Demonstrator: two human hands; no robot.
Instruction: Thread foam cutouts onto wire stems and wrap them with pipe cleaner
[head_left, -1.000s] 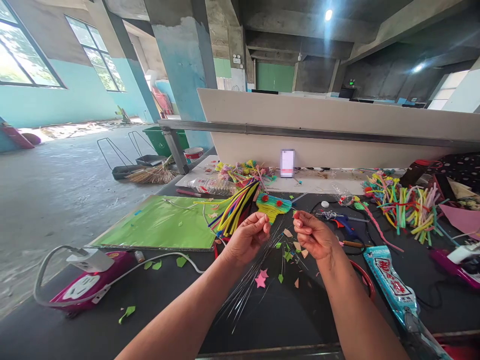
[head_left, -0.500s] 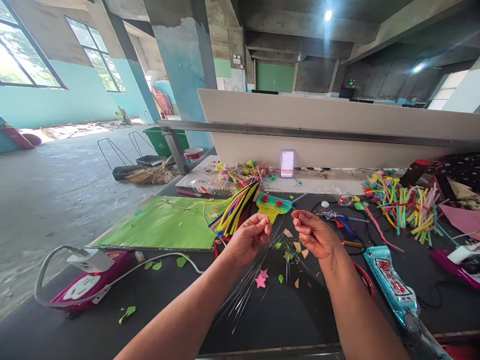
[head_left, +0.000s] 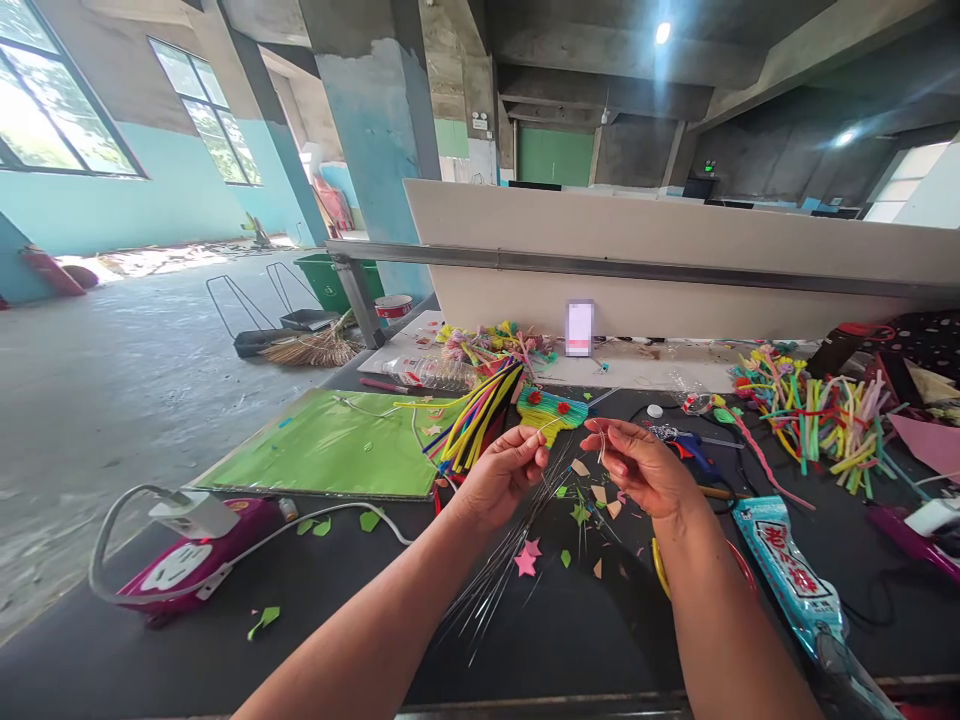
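Observation:
My left hand [head_left: 504, 478] is closed in a pinch over the middle of the table, with a thin pale strand sticking out from the fingertips. To its right, my right hand [head_left: 637, 465] pinches a thin pale wire-like strand [head_left: 602, 442] that bends down past its fingers. I cannot tell whether both hands hold one strand. Just behind them lies a yellow and turquoise knitted-looking piece [head_left: 553, 410] with red flowers. Beneath the hands, a bundle of thin metal wires [head_left: 491, 590] fans across the black tabletop, beside pink stars [head_left: 527, 558].
Left are fuzzy stems [head_left: 474, 425], a green sheet pack [head_left: 322, 445] and a magenta power strip [head_left: 184, 565]. Right are a blue glue gun [head_left: 694, 455], a turquoise packet [head_left: 791, 570] and bundled colourful stems [head_left: 817, 410]. A lit phone [head_left: 579, 328] stands at the back.
The view has shifted slightly, so the scene sits a little further right. My right fingers have loosened slightly and turned, and the pale strand at them now shows more clearly.

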